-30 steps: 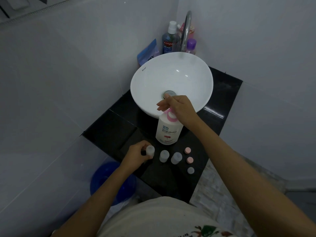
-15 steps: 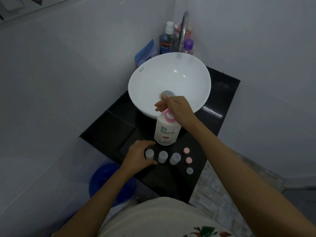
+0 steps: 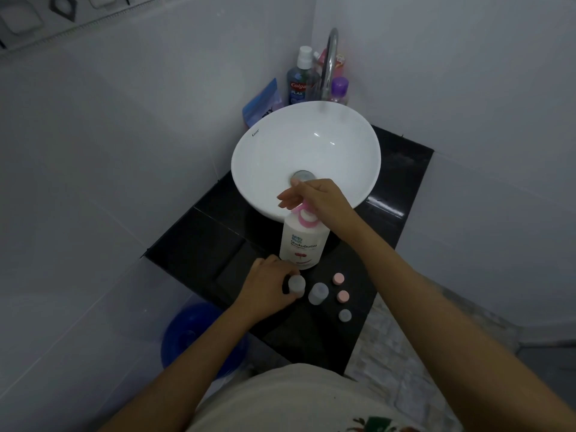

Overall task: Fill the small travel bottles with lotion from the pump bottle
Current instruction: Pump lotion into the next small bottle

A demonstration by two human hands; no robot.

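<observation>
While the left hand curls its fingers round a small clear travel bottle standing upright on the black counter, the right hand rests on top of the pink pump head of the white pump bottle, its fingers lying nearly straight and only loosely bent over it; they do not clearly clench anything. The relation that matters is this: the pump bottle stands just beyond the gripped travel bottle and slightly to its right, both with their long axes vertical, and the pump head sits well above the small bottle's open mouth. I cannot tell which way the spout points, since the right hand covers it. Judging from that, the small bottle has to be lifted up and away from the left wrist, toward the right hand, to sit under the outlet. A second open travel bottle stands just right of the gripped one. Three loose caps lie further right, two pink and one pale. Both small bottles look translucent and unfilled.
</observation>
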